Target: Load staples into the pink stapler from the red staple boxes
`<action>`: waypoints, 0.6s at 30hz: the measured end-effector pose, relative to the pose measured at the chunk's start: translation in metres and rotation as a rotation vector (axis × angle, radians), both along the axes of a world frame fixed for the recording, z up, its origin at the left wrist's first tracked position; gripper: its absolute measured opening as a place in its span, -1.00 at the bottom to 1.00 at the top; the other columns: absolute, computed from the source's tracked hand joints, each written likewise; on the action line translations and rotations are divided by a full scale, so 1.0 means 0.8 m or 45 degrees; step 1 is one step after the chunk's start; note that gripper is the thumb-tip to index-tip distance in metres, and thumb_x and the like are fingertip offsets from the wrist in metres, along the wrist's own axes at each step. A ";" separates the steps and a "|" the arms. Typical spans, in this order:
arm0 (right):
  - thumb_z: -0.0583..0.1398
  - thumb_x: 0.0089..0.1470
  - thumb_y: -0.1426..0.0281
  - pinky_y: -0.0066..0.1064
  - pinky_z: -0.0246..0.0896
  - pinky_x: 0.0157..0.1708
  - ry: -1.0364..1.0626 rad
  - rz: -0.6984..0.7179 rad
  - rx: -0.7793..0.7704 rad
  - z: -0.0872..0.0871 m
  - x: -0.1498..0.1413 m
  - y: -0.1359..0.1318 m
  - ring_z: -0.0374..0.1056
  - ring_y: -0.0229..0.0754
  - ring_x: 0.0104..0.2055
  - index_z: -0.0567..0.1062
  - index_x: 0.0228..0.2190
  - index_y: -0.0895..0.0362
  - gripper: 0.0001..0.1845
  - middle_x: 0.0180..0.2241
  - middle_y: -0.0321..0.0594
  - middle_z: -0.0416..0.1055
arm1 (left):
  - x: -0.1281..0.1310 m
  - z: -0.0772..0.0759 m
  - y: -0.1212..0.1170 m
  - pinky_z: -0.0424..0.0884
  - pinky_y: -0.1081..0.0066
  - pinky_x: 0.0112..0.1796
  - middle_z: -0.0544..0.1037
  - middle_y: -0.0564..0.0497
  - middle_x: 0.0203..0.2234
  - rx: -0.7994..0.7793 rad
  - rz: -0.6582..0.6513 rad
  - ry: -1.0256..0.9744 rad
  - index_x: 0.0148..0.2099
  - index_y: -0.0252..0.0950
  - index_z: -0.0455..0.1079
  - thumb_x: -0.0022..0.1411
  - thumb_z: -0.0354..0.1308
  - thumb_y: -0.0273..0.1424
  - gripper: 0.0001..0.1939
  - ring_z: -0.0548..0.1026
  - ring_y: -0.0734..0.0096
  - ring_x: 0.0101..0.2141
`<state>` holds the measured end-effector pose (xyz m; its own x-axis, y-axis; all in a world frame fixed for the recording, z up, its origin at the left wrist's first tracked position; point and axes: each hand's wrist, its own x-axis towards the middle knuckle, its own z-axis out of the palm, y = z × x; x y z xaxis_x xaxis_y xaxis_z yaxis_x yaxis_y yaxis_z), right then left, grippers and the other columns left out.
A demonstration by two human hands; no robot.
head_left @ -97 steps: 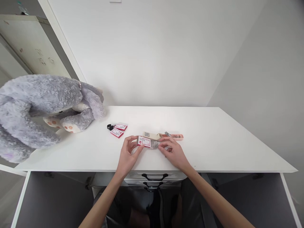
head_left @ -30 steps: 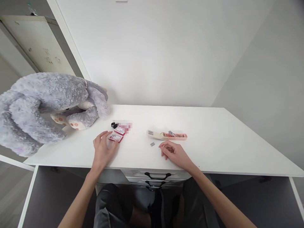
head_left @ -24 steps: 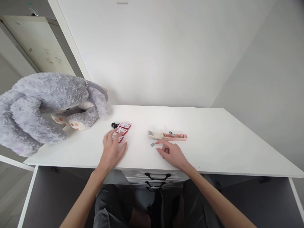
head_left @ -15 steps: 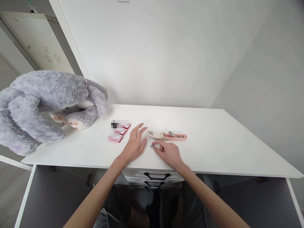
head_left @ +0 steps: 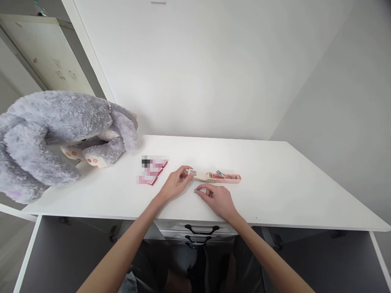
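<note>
A beige and pink stapler (head_left: 215, 176) lies opened out flat on the white desk (head_left: 275, 183). My left hand (head_left: 175, 184) pinches the stapler's beige left end between thumb and fingers. A small grey strip of staples (head_left: 196, 190) lies on the desk in front of the stapler. My right hand (head_left: 216, 199) has its thumb and forefinger closed on that strip. Red and white staple boxes (head_left: 151, 173) lie to the left, partly blurred.
A large grey plush toy (head_left: 58, 134) sits on the desk's left end. Drawers with black handles (head_left: 198, 231) are below the desk's front edge. A white wall stands behind and a grey wall on the right.
My left hand let go of a staple box, left it with the other boxes, then crossed right to grip the stapler's end. My right hand closed on the staple strip.
</note>
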<state>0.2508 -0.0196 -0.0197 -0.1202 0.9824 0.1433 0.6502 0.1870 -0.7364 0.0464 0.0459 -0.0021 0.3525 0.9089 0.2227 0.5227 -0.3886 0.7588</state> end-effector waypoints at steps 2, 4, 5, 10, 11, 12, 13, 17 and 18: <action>0.22 0.24 0.14 -0.39 0.11 -0.40 0.102 0.011 -0.010 0.000 0.002 -0.002 0.27 -0.22 -0.50 0.66 -0.21 -0.05 -0.75 -0.59 -0.40 0.34 | -0.001 -0.001 0.000 0.39 0.34 -0.16 0.58 0.05 -0.29 -0.007 0.023 -0.011 0.10 -0.18 0.41 0.38 0.06 -0.04 -0.58 0.52 0.33 -0.26; 0.20 0.26 0.11 -0.37 0.17 -0.40 0.222 0.038 0.008 0.000 0.003 -0.004 0.27 -0.19 -0.48 0.65 -0.19 -0.04 -0.72 -0.55 -0.36 0.36 | -0.002 -0.002 0.000 0.39 0.34 -0.16 0.58 0.04 -0.30 -0.012 0.038 -0.018 0.10 -0.19 0.40 0.38 0.07 -0.04 -0.58 0.52 0.32 -0.26; 0.19 0.26 0.10 -0.35 0.21 -0.39 0.276 0.055 0.035 0.001 0.004 -0.005 0.30 -0.17 -0.45 0.64 -0.18 -0.03 -0.70 -0.50 -0.33 0.40 | -0.002 -0.002 0.000 0.39 0.33 -0.16 0.58 0.04 -0.30 -0.011 0.043 -0.024 0.10 -0.19 0.40 0.38 0.06 -0.04 -0.58 0.52 0.32 -0.27; 0.16 0.30 0.06 -0.22 0.38 -0.14 0.323 0.067 0.295 0.010 0.025 -0.006 0.43 -0.06 -0.16 0.65 -0.22 -0.03 -0.66 -0.14 -0.14 0.48 | -0.005 -0.004 0.001 0.42 0.32 -0.15 0.60 0.02 -0.27 -0.015 0.044 -0.046 0.13 -0.19 0.40 0.38 0.05 -0.03 -0.55 0.53 0.30 -0.25; 0.15 0.31 0.07 -0.18 0.37 -0.07 0.295 0.013 0.349 0.013 0.032 -0.005 0.44 -0.05 -0.13 0.65 -0.23 -0.03 -0.66 -0.11 -0.13 0.47 | -0.005 -0.004 0.001 0.42 0.32 -0.15 0.60 0.02 -0.27 -0.018 0.047 -0.050 0.14 -0.20 0.40 0.38 0.04 -0.03 -0.54 0.53 0.31 -0.25; 0.15 0.32 0.07 -0.16 0.35 -0.03 0.264 -0.037 0.382 0.016 0.039 -0.003 0.44 -0.04 -0.10 0.65 -0.23 -0.02 -0.66 -0.10 -0.13 0.47 | -0.005 -0.005 0.001 0.42 0.32 -0.15 0.60 0.01 -0.26 -0.021 0.051 -0.055 0.14 -0.20 0.40 0.38 0.04 -0.03 -0.54 0.53 0.31 -0.25; 0.14 0.33 0.08 -0.15 0.35 -0.02 0.250 -0.082 0.397 0.019 0.046 -0.001 0.44 -0.04 -0.09 0.64 -0.21 -0.01 -0.65 -0.09 -0.12 0.46 | -0.005 -0.005 0.001 0.42 0.32 -0.14 0.60 0.01 -0.26 -0.025 0.055 -0.059 0.15 -0.20 0.40 0.38 0.04 -0.03 -0.54 0.53 0.31 -0.25; 0.11 0.35 0.07 -0.22 0.38 -0.19 0.235 -0.119 0.337 0.021 0.062 0.004 0.44 -0.05 -0.14 0.61 -0.20 0.01 -0.63 -0.09 -0.11 0.48 | -0.003 -0.004 0.001 0.43 0.31 -0.12 0.61 0.01 -0.26 -0.046 0.066 -0.078 0.15 -0.20 0.40 0.36 0.06 -0.03 -0.53 0.54 0.30 -0.24; 0.12 0.34 0.08 -0.22 0.38 -0.20 0.218 -0.111 0.323 0.020 0.064 0.004 0.44 -0.07 -0.18 0.60 -0.21 0.01 -0.65 -0.10 -0.12 0.50 | -0.003 -0.004 0.001 0.43 0.31 -0.12 0.61 0.00 -0.25 -0.050 0.067 -0.086 0.14 -0.20 0.41 0.36 0.06 -0.03 -0.53 0.54 0.29 -0.23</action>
